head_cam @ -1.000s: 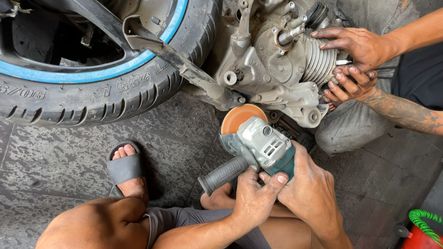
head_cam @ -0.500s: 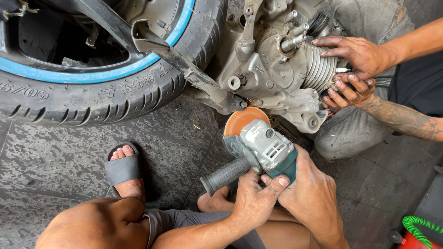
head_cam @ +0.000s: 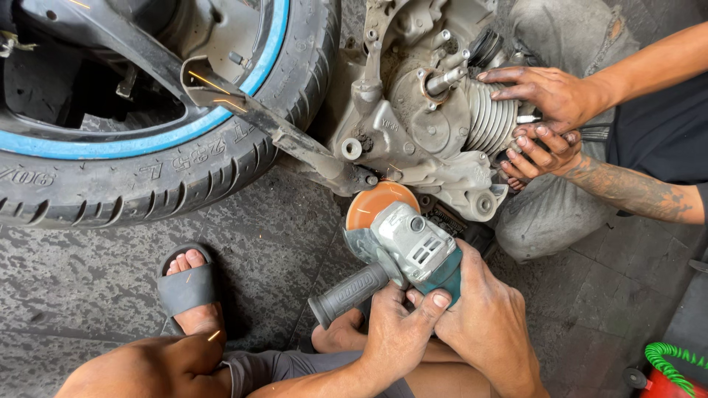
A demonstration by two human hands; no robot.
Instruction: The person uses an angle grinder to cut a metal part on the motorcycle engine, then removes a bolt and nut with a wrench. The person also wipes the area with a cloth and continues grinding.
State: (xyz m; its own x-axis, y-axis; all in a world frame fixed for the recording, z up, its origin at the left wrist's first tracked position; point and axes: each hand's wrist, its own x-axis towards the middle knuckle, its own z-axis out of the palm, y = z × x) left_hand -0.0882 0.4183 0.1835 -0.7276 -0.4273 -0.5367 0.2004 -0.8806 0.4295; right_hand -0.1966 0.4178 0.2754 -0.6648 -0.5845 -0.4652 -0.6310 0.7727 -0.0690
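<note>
On the far left, a tyre [head_cam: 147,169] with a blue rim stripe is seen lying across the concrete floor [head_cam: 88,280], and a sandalled foot [head_cam: 190,289] is planted below it. From the wheel a dark metal arm [head_cam: 273,133] runs down to a bolt joint [head_cam: 361,177] on the engine case [head_cam: 413,125]. Just under that joint the orange disc [head_cam: 372,203] of a grinder [head_cam: 409,250] is held, touching or all but touching the metal; a few sparks are scattered over wheel and floor, so cutting at the joint is judged to be the step in hand.

The grinder is gripped low in the frame: the left hand [head_cam: 394,335] is closed at the root of the black side handle [head_cam: 350,292], thumb pressed on the teal body, and the right hand [head_cam: 483,320] is wrapped fully round the rear of the body. The disc thus lies ahead of and above both grips. A steady, level feed into the joint is what the next move would call for.

At the right, a co-worker's two hands [head_cam: 546,118] are laid on the finned cylinder [head_cam: 494,121], apparently bracing it. A green coiled hose [head_cam: 675,361] is seen in the corner.
</note>
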